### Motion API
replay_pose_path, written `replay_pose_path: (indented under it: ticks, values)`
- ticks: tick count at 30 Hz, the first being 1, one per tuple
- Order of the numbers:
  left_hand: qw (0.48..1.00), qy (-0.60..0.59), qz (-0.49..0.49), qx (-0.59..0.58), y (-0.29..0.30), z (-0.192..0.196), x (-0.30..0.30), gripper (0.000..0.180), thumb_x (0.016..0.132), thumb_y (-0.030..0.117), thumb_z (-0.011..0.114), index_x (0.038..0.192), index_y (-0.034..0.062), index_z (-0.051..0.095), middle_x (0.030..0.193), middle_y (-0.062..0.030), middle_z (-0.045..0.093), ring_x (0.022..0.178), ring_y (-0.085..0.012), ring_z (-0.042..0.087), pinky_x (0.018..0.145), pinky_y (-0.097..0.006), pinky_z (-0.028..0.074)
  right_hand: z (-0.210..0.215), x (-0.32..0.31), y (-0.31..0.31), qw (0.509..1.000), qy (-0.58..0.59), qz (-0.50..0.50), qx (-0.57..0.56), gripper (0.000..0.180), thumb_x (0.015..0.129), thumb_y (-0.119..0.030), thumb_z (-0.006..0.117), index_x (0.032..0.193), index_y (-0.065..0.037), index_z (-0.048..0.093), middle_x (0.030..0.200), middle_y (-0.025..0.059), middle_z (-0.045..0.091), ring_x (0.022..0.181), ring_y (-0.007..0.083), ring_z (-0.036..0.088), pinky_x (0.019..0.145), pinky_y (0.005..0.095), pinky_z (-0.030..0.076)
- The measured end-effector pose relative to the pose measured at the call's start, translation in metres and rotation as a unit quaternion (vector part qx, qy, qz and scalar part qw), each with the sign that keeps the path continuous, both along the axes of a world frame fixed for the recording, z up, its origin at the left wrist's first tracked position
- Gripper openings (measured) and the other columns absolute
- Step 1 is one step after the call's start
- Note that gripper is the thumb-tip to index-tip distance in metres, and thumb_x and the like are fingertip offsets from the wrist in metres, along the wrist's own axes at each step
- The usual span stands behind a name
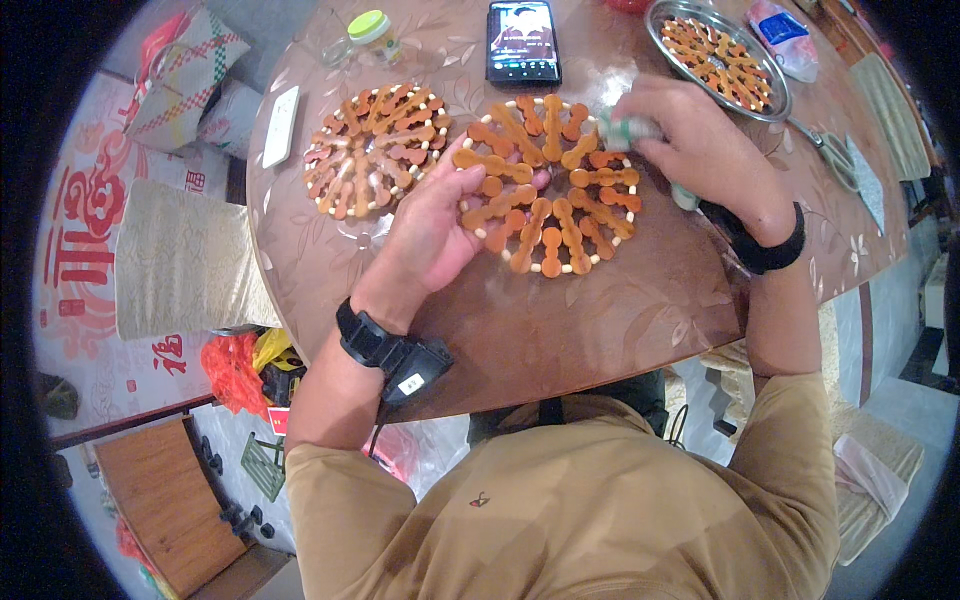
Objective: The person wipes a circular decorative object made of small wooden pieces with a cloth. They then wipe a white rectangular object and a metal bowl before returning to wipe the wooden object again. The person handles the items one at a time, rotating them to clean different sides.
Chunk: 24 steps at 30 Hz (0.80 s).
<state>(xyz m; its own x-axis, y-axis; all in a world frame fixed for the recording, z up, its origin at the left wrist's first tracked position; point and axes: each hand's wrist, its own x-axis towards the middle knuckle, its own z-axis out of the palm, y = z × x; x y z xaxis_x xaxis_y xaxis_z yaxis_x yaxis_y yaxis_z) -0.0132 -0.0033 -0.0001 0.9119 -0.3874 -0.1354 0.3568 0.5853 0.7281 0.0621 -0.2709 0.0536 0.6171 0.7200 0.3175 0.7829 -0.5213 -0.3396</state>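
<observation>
With the left hand spread flat on the round wooden-piece mat at mid-table and the right hand closed around a small pale tube at its edge, a slip could shift the loose pieces.

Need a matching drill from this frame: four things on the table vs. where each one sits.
Things:
1. phone
2. round metal tray
3. jar with green lid
4. scissors

Places:
A. far left of the table
B. right edge, beyond the right hand
C. far middle, screen lit
D. far right, holding a wooden trivet

Pairs: 1-C, 2-D, 3-A, 4-B
</observation>
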Motion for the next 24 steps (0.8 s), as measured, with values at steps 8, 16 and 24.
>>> replay_pose_path:
  ticks: [8, 16, 24]
  values:
    - [1.0, -0.005, 0.004, 0.003, -0.003, 0.005, -0.008, 0.069, 0.086, -0.014, 0.05, 0.146, 0.0085, 0.027, 0.134, -0.0158, 0.053, 0.122, -0.0303, 0.057, 0.097, -0.04, 0.052, -0.02, 0.003, 0.014, 1.0, 0.0, 0.003, -0.014, 0.027, 0.075, 0.001, 0.063, 0.101, -0.001, 0.061, 0.099, 0.0166, 0.061, 0.096, 0.0381, 0.059, 0.084, 0.0423, 0.048]
    - [0.998, -0.029, 0.006, 0.047, -0.002, -0.003, -0.005, 0.066, 0.086, -0.011, 0.052, 0.145, 0.0076, 0.03, 0.131, -0.0142, 0.055, 0.118, -0.0276, 0.06, 0.094, -0.037, 0.052, -0.01, 0.002, 0.022, 0.995, -0.021, 0.048, 0.081, 0.03, 0.074, -0.001, 0.067, 0.103, -0.002, 0.059, 0.096, 0.0182, 0.063, 0.095, 0.039, 0.061, 0.083, 0.042, 0.05]
    - [0.997, -0.048, 0.002, 0.065, -0.006, 0.002, -0.007, 0.065, 0.086, -0.009, 0.053, 0.145, 0.0066, 0.03, 0.129, -0.0152, 0.056, 0.118, -0.0269, 0.06, 0.095, -0.036, 0.052, -0.022, 0.02, -0.001, 0.994, -0.032, -0.108, -0.007, 0.03, 0.076, -0.003, 0.066, 0.106, 0.0, 0.061, 0.103, 0.0182, 0.064, 0.097, 0.0386, 0.061, 0.085, 0.0416, 0.049]
